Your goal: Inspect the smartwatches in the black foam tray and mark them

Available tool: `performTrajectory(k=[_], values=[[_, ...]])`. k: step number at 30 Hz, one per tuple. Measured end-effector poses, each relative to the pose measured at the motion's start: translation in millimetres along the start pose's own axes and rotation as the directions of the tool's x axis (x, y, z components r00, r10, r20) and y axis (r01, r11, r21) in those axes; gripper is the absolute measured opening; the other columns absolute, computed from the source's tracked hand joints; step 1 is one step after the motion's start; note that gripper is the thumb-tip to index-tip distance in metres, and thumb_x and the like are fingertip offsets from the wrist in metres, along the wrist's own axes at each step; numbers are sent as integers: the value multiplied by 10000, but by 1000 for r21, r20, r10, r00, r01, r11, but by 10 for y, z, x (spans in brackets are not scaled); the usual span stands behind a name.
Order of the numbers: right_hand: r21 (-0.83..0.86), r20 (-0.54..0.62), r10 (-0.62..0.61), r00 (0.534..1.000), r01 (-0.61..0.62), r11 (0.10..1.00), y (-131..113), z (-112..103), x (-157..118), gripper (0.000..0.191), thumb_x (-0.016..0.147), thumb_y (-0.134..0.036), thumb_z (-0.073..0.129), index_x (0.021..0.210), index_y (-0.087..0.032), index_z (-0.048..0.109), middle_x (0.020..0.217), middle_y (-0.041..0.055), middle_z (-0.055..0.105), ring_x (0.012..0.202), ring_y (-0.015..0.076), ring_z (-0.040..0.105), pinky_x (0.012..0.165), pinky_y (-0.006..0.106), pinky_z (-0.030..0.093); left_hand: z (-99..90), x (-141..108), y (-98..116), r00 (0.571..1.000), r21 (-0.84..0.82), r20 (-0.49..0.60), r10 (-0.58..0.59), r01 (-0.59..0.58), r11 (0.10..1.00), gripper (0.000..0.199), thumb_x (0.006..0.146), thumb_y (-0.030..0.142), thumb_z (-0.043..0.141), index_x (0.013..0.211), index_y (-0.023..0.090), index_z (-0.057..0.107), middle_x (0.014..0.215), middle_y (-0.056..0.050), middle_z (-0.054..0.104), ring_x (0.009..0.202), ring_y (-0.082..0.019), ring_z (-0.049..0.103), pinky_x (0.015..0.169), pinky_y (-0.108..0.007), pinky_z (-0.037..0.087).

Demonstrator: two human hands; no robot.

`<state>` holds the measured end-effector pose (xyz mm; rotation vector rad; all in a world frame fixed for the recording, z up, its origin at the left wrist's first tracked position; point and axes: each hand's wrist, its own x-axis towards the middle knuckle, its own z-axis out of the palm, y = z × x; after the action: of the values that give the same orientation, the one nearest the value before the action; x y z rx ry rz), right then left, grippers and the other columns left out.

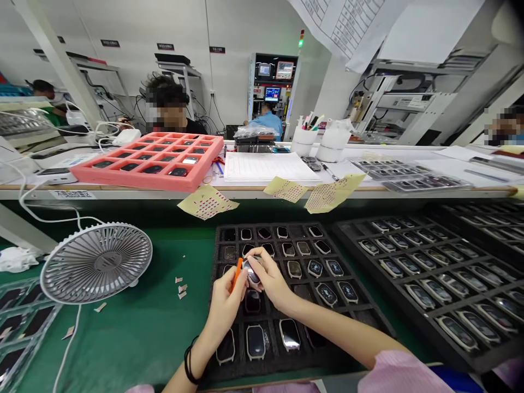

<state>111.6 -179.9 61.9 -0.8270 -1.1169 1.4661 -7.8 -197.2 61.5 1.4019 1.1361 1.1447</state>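
Observation:
A smartwatch body (252, 273) without a strap is gripped between my two hands, above the black foam tray (282, 305). My right hand (270, 277) is closed round its right side, thumb on its face. My left hand (225, 297) pinches a thin orange tool (238, 271) upright against the watch's left edge; the tool's lower part and its exact kind are hidden by the fingers. Beneath, several watch bodies lie in the tray's compartments, among them one with a dark screen (252, 301) just below the hands.
A grey fan (102, 262) stands on the green mat (155, 338) at left, near small scraps (182, 289). More foam trays (347, 240) of watches lie at right. On the shelf sit a pink foam tray (196, 177) and papers (266, 165). Co-workers sit beyond.

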Motion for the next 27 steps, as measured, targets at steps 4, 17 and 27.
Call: performTrajectory(k=[4, 17, 27], values=[[-449, -187, -168, 968, 68, 891, -10, -599, 315, 273, 886, -509, 440, 936, -246, 491, 684, -50, 490, 405, 81, 387, 373, 209, 293, -302, -16, -128, 991, 95, -128, -38, 50, 994, 447, 841, 612, 411, 631, 217, 408, 490, 62, 314, 424, -95, 285, 420, -237, 240], [-926, -275, -263, 925, -182, 329, 15, -2036, 903, 114, 861, -233, 469, 837, -190, 572, 829, 75, 624, 876, 237, 581, 832, 349, 420, -1215, -155, -479, 934, 640, -307, -180, 343, 688, 358, 833, 500, 417, 727, 215, 607, 772, -73, 719, 649, -228, 643, 554, -233, 395], [-994, -37, -292, 956, -5, 112, -125, -2007, -207, 228, 942, -316, 356, 1024, -216, 544, 1055, 97, 662, 1073, 257, 587, 1031, 462, 374, -1413, -119, -592, 888, 800, -376, -263, 455, 391, 263, 898, 422, 389, 819, 220, 539, 616, -56, 598, 613, -248, 619, 507, -213, 331]])
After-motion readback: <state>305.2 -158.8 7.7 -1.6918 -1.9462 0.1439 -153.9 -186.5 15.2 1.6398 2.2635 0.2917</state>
